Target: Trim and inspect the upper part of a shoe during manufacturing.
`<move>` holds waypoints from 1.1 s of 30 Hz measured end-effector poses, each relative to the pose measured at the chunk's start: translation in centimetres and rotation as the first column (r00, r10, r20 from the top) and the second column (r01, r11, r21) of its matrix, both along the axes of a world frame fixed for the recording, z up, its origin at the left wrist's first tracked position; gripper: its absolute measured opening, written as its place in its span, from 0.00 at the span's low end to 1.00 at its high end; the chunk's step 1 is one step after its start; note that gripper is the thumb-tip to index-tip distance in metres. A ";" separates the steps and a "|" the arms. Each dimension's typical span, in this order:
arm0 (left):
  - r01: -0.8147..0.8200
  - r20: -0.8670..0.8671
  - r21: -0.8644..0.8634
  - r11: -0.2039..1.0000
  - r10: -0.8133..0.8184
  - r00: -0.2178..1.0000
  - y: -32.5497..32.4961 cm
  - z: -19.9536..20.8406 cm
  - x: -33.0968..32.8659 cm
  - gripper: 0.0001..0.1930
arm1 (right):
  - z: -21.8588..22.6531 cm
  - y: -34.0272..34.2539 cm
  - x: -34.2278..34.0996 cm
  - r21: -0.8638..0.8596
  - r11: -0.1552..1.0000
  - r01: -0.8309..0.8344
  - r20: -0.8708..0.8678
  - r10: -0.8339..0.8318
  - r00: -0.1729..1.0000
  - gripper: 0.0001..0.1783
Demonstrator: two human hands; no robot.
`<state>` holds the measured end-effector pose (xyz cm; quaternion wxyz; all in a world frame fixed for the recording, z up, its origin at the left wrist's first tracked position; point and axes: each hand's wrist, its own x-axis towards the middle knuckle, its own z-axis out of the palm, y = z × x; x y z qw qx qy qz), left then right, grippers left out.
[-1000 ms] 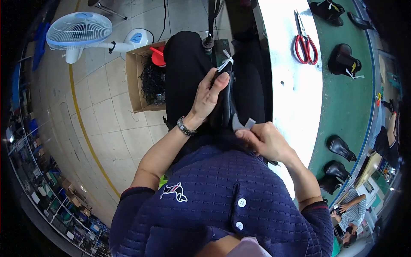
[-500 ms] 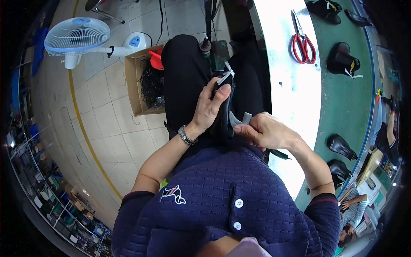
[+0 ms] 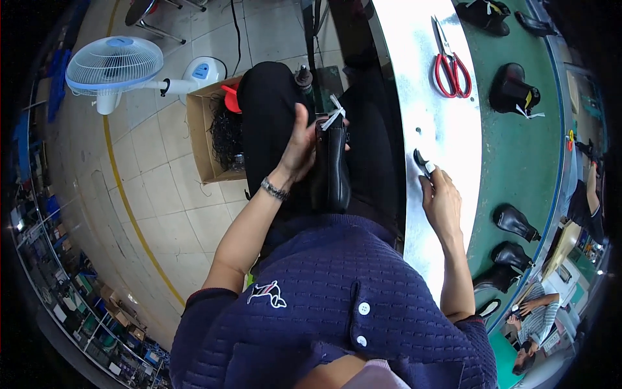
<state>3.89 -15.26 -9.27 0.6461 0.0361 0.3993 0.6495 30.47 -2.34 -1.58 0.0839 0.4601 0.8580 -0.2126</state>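
A black leather boot [image 3: 333, 174] stands on end between my thighs, its sole side hidden. Around its upper end my left hand [image 3: 299, 150] is wrapped from the left, fingertips showing on the far side and thumb lifted away. A white tie [image 3: 335, 117] is knotted at that end of the boot. Over the pale metal bench, my right hand [image 3: 443, 202] pinches a small tool [image 3: 423, 161] with a black end and a pale grey part; its exact kind is unclear. Red-handled scissors [image 3: 452, 72] lie on the bench beyond my right hand.
Right of the bench runs a green surface [image 3: 528, 165] holding several black boots [image 3: 513, 91]. On my left, a cardboard box [image 3: 199, 149] of black scraps stands on the tiled floor near a fan [image 3: 116, 65]. Another person [image 3: 539, 311] sits at the far right.
My right hand has moved away from the boot, rightward over the bench, with the small tool. The boot has turned in my left hand, and my left thumb has come off it.
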 end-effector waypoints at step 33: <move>0.302 -0.625 0.578 0.758 0.173 0.761 9.5 17.4 5.0 0.27 | -2.8 -1.4 -1.9 -0.676 0.672 0.303 -0.670 -0.732 0.127 0.20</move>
